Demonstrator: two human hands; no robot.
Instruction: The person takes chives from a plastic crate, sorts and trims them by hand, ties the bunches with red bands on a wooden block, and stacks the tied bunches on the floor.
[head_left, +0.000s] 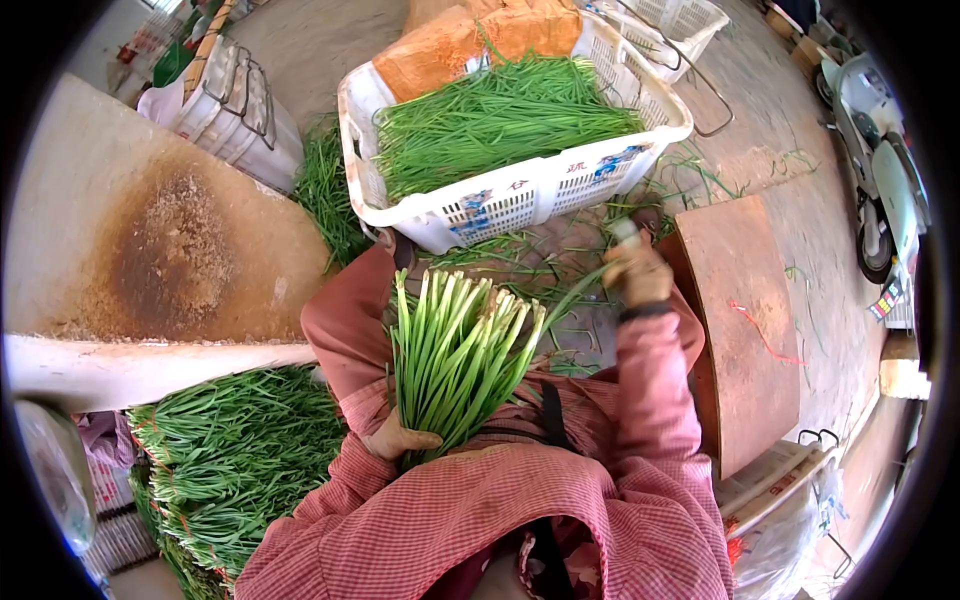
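My left hand [402,437] is closed around a thick bunch of garlic chives [455,345], held in front of my lap with the pale cut ends pointing up and away from me. The hand grips it low, on the green leafy part. My right hand [640,272] is curled and blurred by motion, off to the right over my knee. A few loose chive blades [575,297] run from beside the bunch to its fingers. A small whitish patch shows at those fingers; I cannot tell what it is.
Ahead stands a white plastic crate [540,190] filled with chives, with an orange-brown cover [480,45] at its back. A tied chive stack [240,460] lies at left below a stained slab [180,220]. A brown board [745,330] leans at right; a scooter [880,170] stands beyond.
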